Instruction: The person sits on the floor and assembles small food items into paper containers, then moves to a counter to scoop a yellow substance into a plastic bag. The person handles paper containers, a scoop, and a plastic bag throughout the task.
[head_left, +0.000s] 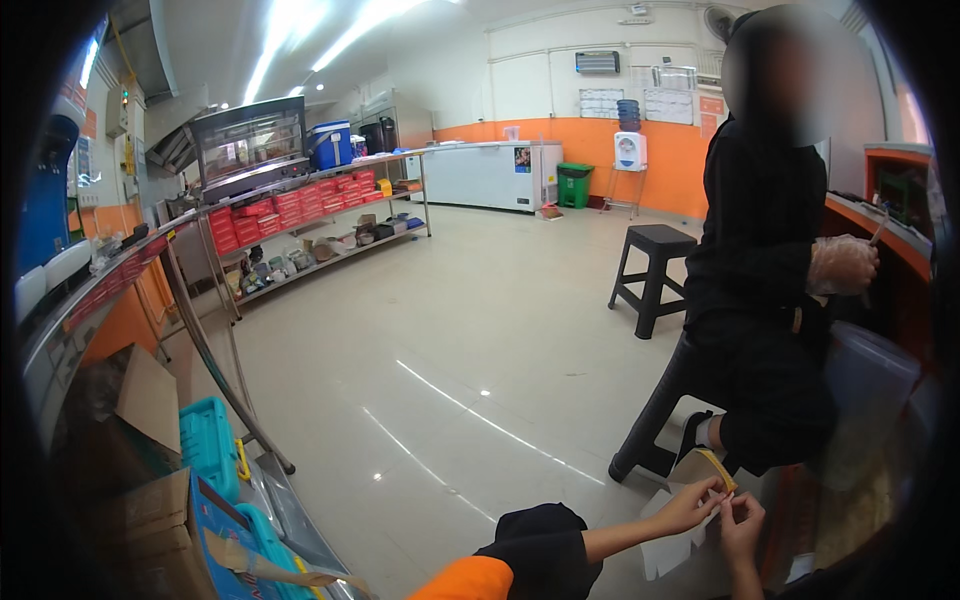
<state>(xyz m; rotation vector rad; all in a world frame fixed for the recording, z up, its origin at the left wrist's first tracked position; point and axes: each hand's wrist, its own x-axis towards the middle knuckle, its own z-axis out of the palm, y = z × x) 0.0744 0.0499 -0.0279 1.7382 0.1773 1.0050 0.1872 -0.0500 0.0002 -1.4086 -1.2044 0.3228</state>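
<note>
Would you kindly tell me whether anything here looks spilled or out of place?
No spill stands out, but the lower-left corner looks untidy: a cardboard flap sticks up, crowded beside a turquoise plastic item.

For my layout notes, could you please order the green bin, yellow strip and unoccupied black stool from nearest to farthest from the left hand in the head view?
From the left hand:
1. Yellow strip, right beside it.
2. Unoccupied black stool, ahead, slightly left.
3. Green bin, far back.
</note>
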